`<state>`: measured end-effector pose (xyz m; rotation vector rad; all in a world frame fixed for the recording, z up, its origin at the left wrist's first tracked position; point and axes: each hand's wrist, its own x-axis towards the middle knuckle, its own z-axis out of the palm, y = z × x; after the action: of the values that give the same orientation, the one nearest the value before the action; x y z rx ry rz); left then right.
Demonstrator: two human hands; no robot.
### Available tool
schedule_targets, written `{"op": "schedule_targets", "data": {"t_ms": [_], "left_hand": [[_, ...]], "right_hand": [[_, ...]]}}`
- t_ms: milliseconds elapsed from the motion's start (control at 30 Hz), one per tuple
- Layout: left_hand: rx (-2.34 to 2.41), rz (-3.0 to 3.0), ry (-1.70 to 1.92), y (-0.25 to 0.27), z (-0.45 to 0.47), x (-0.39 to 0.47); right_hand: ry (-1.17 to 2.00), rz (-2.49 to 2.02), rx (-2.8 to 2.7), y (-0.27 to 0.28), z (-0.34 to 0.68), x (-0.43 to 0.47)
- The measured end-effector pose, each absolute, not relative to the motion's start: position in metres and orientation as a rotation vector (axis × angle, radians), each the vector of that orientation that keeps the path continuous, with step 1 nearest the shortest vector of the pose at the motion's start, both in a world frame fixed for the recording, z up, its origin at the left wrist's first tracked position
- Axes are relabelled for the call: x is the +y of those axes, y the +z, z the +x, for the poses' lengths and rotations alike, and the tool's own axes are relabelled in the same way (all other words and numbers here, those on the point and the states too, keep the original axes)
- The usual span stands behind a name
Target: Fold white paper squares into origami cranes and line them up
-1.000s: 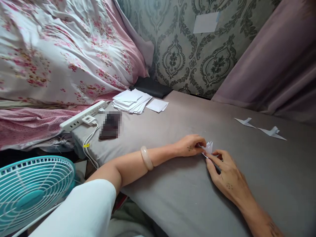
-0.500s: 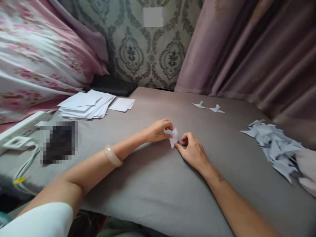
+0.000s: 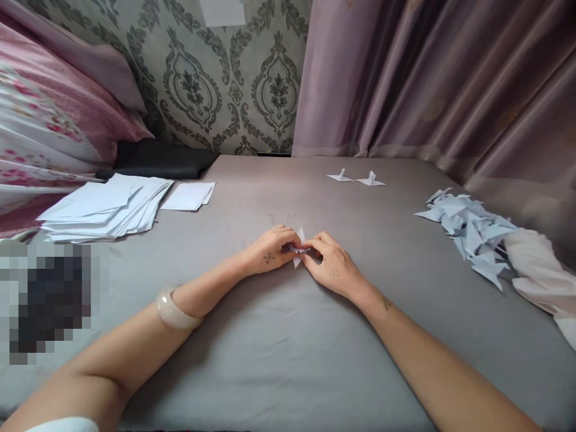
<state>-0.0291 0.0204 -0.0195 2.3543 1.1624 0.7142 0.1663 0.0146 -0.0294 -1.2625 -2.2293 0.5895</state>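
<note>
The left hand (image 3: 273,250) and the right hand (image 3: 333,264) meet above the grey cloth (image 3: 270,342), the fingers of each pinched nearly together on a small folded white paper (image 3: 297,263) between them; its pointed ends show at twelve and six o'clock, while the fingers hide its middle. From that paper, two upright-tabbed white pieces (image 3: 371,181) rest at one o'clock; a heap of folded pieces (image 3: 472,225) lies at three, just beside a pale fabric (image 3: 537,264); a stack of white sheets (image 3: 90,204) lies at nine, smaller sheets (image 3: 185,197) at ten.
</note>
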Motion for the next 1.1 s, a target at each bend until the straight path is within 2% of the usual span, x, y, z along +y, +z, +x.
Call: {"op": "schedule_targets", "data": {"t_ms": [267,467,633,767,933,1100], "left_hand": [[1.285,2.314,0.684,-0.029,-0.030,0.026],[1.275,2.596,0.699,-0.033,-0.028,0.030],[1.344,2.400,0.643,-0.037,-0.028,0.034],[1.324,2.209,0.731,-0.031,-0.032,0.027],[1.339,1.980,0.866,-0.019,-0.037,0.021],[1.383,1.747,1.013,-0.016,-0.038,0.024]], "right_hand": [[0.520,-1.368,-2.300,-0.029,0.161,0.023],[0.221,-1.389,-2.393,-0.025,0.157,0.024],[0.495,-1.393,-2.359,-0.027,0.162,0.032],[0.732,-1.277,-2.099,-0.032,0.171,0.035],[0.867,-1.317,-1.758,-0.036,0.177,0.037],[0.914,-1.295,-1.701,-0.038,0.177,0.040]]}}
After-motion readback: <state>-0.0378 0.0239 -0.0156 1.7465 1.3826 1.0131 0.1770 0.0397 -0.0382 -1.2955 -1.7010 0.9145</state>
